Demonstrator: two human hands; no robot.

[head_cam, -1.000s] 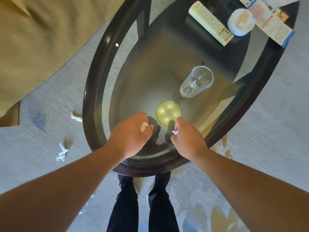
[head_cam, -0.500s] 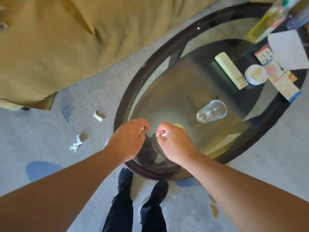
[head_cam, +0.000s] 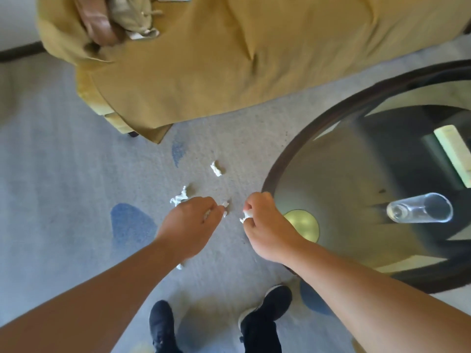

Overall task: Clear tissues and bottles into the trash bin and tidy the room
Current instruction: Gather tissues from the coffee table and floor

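Observation:
My left hand is curled round a small white tissue scrap whose edge shows at the fingertips. My right hand grips another crumpled white tissue between thumb and fingers. Both hands hover over the grey carpet, left of the glass table. Loose tissue scraps lie on the carpet: one tissue further ahead, a second tissue just beyond my left hand, and a small scrap under my left forearm.
An oval glass table with a dark rim stands on the right, holding a clear glass, a round yellow coaster and a remote. A tan sofa fills the top. My black shoes stand on the carpet.
My view and both hands have swung left, off the glass table top and out over the carpet. Each hand still holds its tissue scrap.

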